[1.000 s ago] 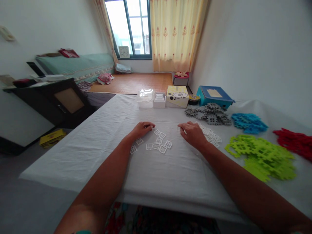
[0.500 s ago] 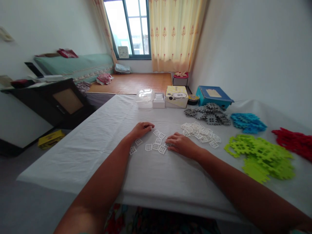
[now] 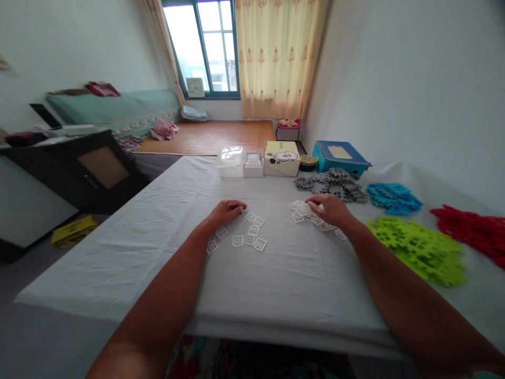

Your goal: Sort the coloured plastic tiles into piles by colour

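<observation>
On the white tablecloth, my left hand (image 3: 228, 211) rests with its fingers curled and pressed together; whatever they may hold is hidden. Just right of it, several small white window-shaped lattice pieces (image 3: 253, 230) lie flat in a loose group. Two more, one of them a white lattice piece (image 3: 212, 246), lie by my left forearm. My right hand (image 3: 329, 209) is bent over a heap of the same white pieces (image 3: 299, 216), thumb and fingers closed at the heap's far side on what looks like one piece. The hand covers part of that heap.
Grey interlocking pieces (image 3: 337, 181), a blue pile (image 3: 392, 197), a lime-green pile (image 3: 420, 247) and a red pile (image 3: 469, 229) lie to the right. Along the back stand a clear plastic box (image 3: 231, 160), a white box (image 3: 253, 167), a yellow box (image 3: 282, 160) and a blue box (image 3: 341, 157).
My right hand has moved right and away from me, from the loose group to the heap. The white piece under its fingers has left the group. My left hand stays in place.
</observation>
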Motion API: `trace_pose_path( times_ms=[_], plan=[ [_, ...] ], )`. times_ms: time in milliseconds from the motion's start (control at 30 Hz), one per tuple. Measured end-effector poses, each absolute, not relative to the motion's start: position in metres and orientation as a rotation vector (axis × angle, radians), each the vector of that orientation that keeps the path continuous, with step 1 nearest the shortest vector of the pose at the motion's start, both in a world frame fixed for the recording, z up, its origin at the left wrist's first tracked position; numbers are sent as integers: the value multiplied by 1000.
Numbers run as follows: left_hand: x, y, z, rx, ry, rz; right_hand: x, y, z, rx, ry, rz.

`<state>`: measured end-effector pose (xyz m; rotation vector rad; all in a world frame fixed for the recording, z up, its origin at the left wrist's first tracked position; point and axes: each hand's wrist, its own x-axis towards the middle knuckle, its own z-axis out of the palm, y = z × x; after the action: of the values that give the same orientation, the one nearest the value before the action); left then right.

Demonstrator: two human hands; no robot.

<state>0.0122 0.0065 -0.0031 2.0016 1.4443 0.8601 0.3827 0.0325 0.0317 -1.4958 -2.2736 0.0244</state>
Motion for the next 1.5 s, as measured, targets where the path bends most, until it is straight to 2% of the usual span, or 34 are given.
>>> trace_pose_path(
  times_ms=[100,167,267,367,667,833,933,1100,1200,1500],
  plan=[
    [12,7,-4,2005,1448,859,376,28,31,-1372,-2201,-78],
    [12,7,-4,2016,1449,855,356,14,30,-1184,-2226,-18],
    [12,6,-4,2026,1448,852,316,-20,24,-800,-2487,166],
    [12,5,-3,2023,1441,859,281,-50,17,-654,-2712,118],
    [13,4,-1,2014,1464,860,278,-47,16,-865,-2721,-85],
    [13,4,0,2001,1458,845,333,-2,28,-1337,-2351,6],
    [12,5,-1,1966,1441,860,372,24,38,-1452,-2399,28],
    [13,7,-1,1952,1458,846,425,46,43,-1797,-2362,-174],
    [14,7,-1,1956,1474,837,444,50,32,-2018,-2465,-101],
    [15,6,-3,1971,1452,845,431,50,25,-1909,-2662,170]
  ],
)
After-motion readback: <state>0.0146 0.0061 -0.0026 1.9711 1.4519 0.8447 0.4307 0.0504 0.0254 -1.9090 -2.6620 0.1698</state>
